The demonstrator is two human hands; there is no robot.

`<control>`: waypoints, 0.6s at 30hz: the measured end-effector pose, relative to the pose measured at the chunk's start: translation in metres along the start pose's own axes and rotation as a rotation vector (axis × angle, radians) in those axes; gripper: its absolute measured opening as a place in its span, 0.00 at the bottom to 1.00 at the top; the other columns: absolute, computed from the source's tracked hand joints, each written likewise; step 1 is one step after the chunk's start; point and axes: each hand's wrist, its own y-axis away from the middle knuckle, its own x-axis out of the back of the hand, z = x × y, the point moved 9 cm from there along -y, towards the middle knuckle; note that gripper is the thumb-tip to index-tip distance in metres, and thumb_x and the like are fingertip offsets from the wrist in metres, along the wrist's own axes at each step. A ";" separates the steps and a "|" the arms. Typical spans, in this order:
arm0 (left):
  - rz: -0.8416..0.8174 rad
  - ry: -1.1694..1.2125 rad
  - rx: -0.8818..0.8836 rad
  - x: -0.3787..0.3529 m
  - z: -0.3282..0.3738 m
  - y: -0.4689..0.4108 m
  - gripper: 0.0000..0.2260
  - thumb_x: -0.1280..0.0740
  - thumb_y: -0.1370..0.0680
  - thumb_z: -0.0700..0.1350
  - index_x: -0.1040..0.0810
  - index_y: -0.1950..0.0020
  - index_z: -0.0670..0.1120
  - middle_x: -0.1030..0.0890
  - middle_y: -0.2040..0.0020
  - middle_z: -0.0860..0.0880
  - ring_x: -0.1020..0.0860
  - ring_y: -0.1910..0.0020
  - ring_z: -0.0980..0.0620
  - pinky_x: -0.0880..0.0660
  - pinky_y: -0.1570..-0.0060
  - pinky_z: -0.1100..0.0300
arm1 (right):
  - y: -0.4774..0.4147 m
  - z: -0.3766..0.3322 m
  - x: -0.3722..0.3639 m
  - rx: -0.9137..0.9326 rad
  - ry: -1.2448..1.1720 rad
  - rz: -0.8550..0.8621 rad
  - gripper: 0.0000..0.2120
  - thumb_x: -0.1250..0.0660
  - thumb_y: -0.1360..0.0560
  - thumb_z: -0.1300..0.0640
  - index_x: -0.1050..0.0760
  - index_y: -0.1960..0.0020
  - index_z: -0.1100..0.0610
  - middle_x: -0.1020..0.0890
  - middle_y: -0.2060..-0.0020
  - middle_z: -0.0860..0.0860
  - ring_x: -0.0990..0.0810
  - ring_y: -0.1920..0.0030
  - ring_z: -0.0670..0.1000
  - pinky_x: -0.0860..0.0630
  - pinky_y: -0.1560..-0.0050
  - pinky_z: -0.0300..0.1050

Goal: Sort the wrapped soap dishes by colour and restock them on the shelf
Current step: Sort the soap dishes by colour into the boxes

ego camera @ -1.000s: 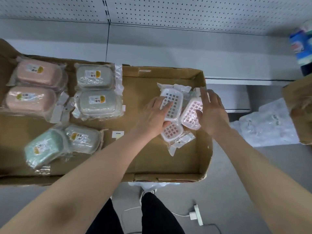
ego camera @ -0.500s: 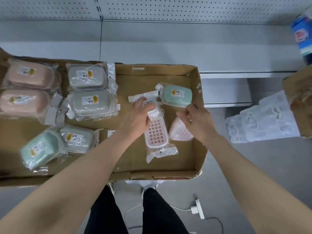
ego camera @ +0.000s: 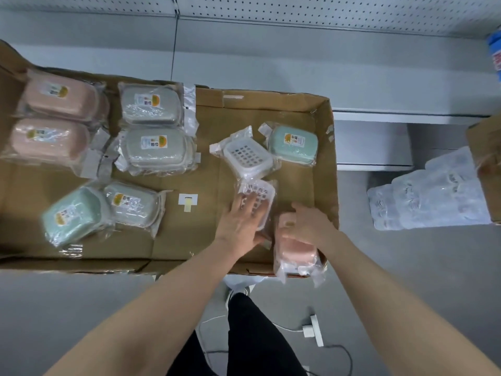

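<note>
Wrapped soap dishes lie in an opened cardboard box [ego camera: 325, 137]. Two pink dishes [ego camera: 58, 118] sit far left and two grey dishes [ego camera: 154, 131] lie beside them. A green dish [ego camera: 74, 215] and a grey dish [ego camera: 132, 204] lie near the front. At the right lie a green dish [ego camera: 294, 145] and a white grid-bottomed dish [ego camera: 248, 156]. My left hand [ego camera: 242, 222] rests with straight fingers on another white grid dish [ego camera: 260, 194]. My right hand [ego camera: 309, 226] grips a pink dish [ego camera: 294, 248] at the box's front right corner.
A grey shelf [ego camera: 271, 61] with a pegboard back runs behind the box. Clear plastic-wrapped goods [ego camera: 428, 194] lie on the floor to the right, beside another cardboard box [ego camera: 485, 164]. A white cable and plug [ego camera: 311, 329] lie on the floor near my legs.
The right hand turned the pink dish over and drew it to the box's front right corner. The left hand slid down onto the lower white grid dish; the view shifted.
</note>
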 end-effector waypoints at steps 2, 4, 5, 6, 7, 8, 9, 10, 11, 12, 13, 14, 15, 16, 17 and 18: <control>0.023 0.010 -0.001 -0.003 -0.004 0.001 0.39 0.26 0.29 0.52 0.44 0.25 0.50 0.40 0.28 0.44 0.37 0.30 0.41 0.27 0.38 0.44 | -0.001 0.002 -0.007 -0.001 -0.032 -0.007 0.45 0.27 0.29 0.45 0.47 0.21 0.55 0.27 0.31 0.54 0.26 0.35 0.57 0.28 0.39 0.47; 0.037 0.022 -0.009 -0.003 -0.014 0.005 0.39 0.27 0.29 0.46 0.45 0.24 0.48 0.38 0.29 0.44 0.37 0.29 0.42 0.29 0.36 0.43 | -0.003 0.001 -0.008 0.006 -0.052 0.020 0.46 0.27 0.29 0.48 0.50 0.20 0.53 0.28 0.31 0.55 0.26 0.35 0.57 0.28 0.39 0.47; 0.033 0.029 -0.003 -0.002 -0.021 0.009 0.38 0.29 0.28 0.45 0.47 0.23 0.48 0.37 0.29 0.44 0.37 0.28 0.42 0.30 0.35 0.43 | -0.005 -0.003 -0.006 0.025 -0.038 0.057 0.46 0.27 0.29 0.49 0.50 0.21 0.52 0.30 0.30 0.56 0.28 0.34 0.58 0.29 0.37 0.48; 0.034 0.040 0.013 -0.001 -0.029 0.013 0.37 0.31 0.26 0.45 0.49 0.22 0.47 0.37 0.30 0.43 0.36 0.29 0.42 0.29 0.35 0.45 | -0.006 -0.008 -0.002 0.052 -0.017 0.107 0.45 0.27 0.29 0.50 0.50 0.21 0.51 0.32 0.29 0.57 0.30 0.32 0.59 0.30 0.35 0.50; 0.049 0.068 0.043 0.001 -0.038 0.018 0.36 0.34 0.23 0.45 0.51 0.22 0.46 0.37 0.30 0.43 0.32 0.32 0.42 0.28 0.37 0.47 | -0.006 -0.013 0.001 0.084 -0.008 0.166 0.45 0.26 0.29 0.51 0.49 0.21 0.50 0.35 0.29 0.57 0.32 0.32 0.60 0.31 0.33 0.51; 0.065 0.135 0.088 0.004 -0.049 0.025 0.34 0.37 0.21 0.45 0.53 0.21 0.45 0.36 0.30 0.42 0.27 0.37 0.42 0.25 0.43 0.50 | -0.007 -0.019 0.003 0.115 -0.011 0.220 0.44 0.26 0.30 0.53 0.48 0.22 0.50 0.36 0.29 0.57 0.33 0.32 0.61 0.31 0.33 0.52; 0.075 0.237 0.149 0.007 -0.060 0.033 0.33 0.40 0.20 0.45 0.55 0.21 0.44 0.35 0.30 0.41 0.23 0.46 0.42 0.24 0.52 0.51 | -0.008 -0.023 0.004 0.139 -0.016 0.261 0.43 0.26 0.30 0.53 0.47 0.22 0.49 0.36 0.30 0.57 0.33 0.32 0.61 0.31 0.34 0.53; 0.091 0.347 0.207 0.011 -0.071 0.040 0.32 0.41 0.19 0.44 0.56 0.21 0.44 0.35 0.30 0.39 0.21 0.54 0.41 0.25 0.59 0.50 | -0.009 -0.027 0.003 0.144 -0.008 0.289 0.42 0.27 0.29 0.52 0.46 0.23 0.48 0.36 0.31 0.56 0.33 0.33 0.61 0.30 0.35 0.54; 0.115 0.451 0.259 0.012 -0.083 0.047 0.32 0.41 0.19 0.42 0.56 0.21 0.45 0.35 0.30 0.38 0.21 0.58 0.38 0.26 0.61 0.49 | -0.012 -0.028 -0.001 0.134 0.015 0.306 0.42 0.27 0.29 0.50 0.47 0.23 0.48 0.36 0.31 0.55 0.33 0.34 0.61 0.29 0.36 0.55; 0.149 0.538 0.312 0.013 -0.095 0.054 0.32 0.41 0.20 0.41 0.55 0.21 0.45 0.35 0.29 0.37 0.21 0.57 0.36 0.26 0.60 0.48 | -0.014 -0.029 -0.005 0.110 0.048 0.311 0.42 0.28 0.30 0.47 0.48 0.23 0.47 0.36 0.32 0.55 0.32 0.34 0.61 0.29 0.37 0.56; 0.184 0.596 0.358 0.012 -0.105 0.061 0.33 0.40 0.21 0.40 0.53 0.20 0.46 0.36 0.29 0.37 0.21 0.53 0.34 0.25 0.57 0.46 | -0.017 -0.028 -0.009 0.084 0.077 0.309 0.44 0.28 0.30 0.45 0.50 0.23 0.47 0.35 0.32 0.56 0.32 0.34 0.61 0.30 0.37 0.57; 0.205 0.632 0.392 0.012 -0.112 0.066 0.33 0.39 0.21 0.39 0.52 0.20 0.46 0.35 0.29 0.37 0.22 0.49 0.34 0.24 0.53 0.45 | -0.019 -0.028 -0.012 0.061 0.105 0.311 0.44 0.28 0.30 0.45 0.51 0.23 0.47 0.34 0.33 0.56 0.32 0.34 0.61 0.31 0.37 0.57; 0.214 0.653 0.429 0.011 -0.116 0.070 0.32 0.39 0.22 0.39 0.50 0.21 0.46 0.36 0.29 0.37 0.24 0.44 0.34 0.25 0.49 0.45 | -0.021 -0.028 -0.013 0.052 0.125 0.324 0.44 0.28 0.30 0.45 0.51 0.23 0.47 0.33 0.34 0.57 0.32 0.34 0.61 0.32 0.37 0.57; 0.223 0.663 0.478 0.011 -0.121 0.074 0.32 0.38 0.22 0.38 0.49 0.21 0.45 0.37 0.29 0.37 0.27 0.39 0.35 0.27 0.45 0.46 | -0.022 -0.029 -0.013 0.052 0.132 0.346 0.44 0.28 0.29 0.46 0.51 0.23 0.48 0.32 0.35 0.57 0.32 0.35 0.61 0.32 0.38 0.56; 0.239 0.657 0.537 0.011 -0.126 0.079 0.33 0.37 0.23 0.37 0.47 0.21 0.43 0.38 0.28 0.37 0.30 0.35 0.36 0.28 0.43 0.48 | -0.023 -0.031 -0.011 0.064 0.124 0.378 0.44 0.28 0.29 0.47 0.50 0.23 0.49 0.32 0.36 0.57 0.31 0.36 0.61 0.31 0.39 0.56; 0.266 0.627 0.586 0.014 -0.130 0.084 0.35 0.35 0.25 0.37 0.47 0.22 0.42 0.41 0.26 0.37 0.34 0.30 0.37 0.30 0.39 0.48 | -0.023 -0.034 -0.008 0.082 0.109 0.412 0.43 0.28 0.29 0.47 0.50 0.23 0.50 0.31 0.37 0.57 0.31 0.37 0.61 0.31 0.40 0.55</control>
